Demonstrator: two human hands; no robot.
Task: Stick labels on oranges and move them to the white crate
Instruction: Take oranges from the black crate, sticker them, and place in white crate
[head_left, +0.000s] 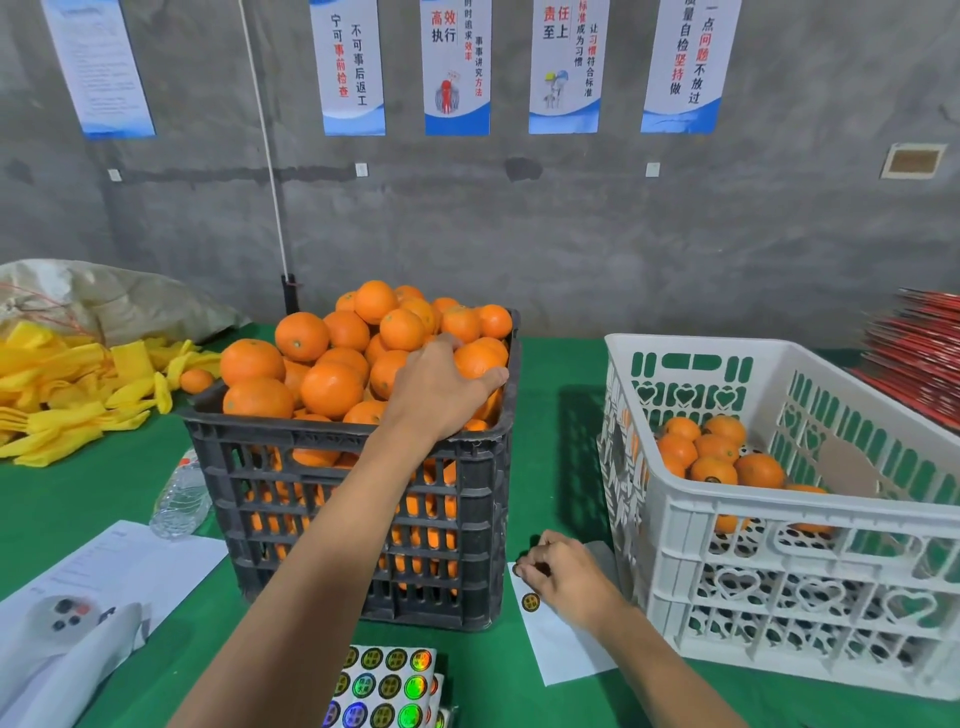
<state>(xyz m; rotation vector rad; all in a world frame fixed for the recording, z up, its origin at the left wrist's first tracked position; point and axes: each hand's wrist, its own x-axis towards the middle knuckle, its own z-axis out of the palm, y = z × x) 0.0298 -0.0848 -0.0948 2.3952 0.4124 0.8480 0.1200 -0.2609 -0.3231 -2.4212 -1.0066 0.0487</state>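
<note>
**One hand on the fruit, the other on a sticker**

The oranges (332, 374) are heaped above the rim of the black crate (358, 525) in the middle of the green table (561, 415). They look firm, round and smooth-skinned, so each should roll if nudged and may set its neighbours sliding off the pile. A wrap of the fingers around the widest part, lifting straight up, seems the safest hold; squeezing hard is not needed and could bruise the peel.

The left hand (441, 389) lies on top of the heap at the right side, fingers curved over one orange (475, 361) and thumb out against it, apparently taking hold.

The right hand (566, 571) is down on the table between the two crates, fingertips pinched together on a round label (519, 569) at the top of a white backing sheet (561, 644); another label (530, 602) sits just below. These stickers are thin and floppy, best peeled from an edge so they do not fold onto themselves.

More label sheets (389, 686) lie near the front edge. The white crate (779, 519) stands to the right, holding a small cluster of oranges already in its far corner. Yellow foam sleeves (62, 395) are piled to the left, with papers (104, 571) in front of them.
</note>
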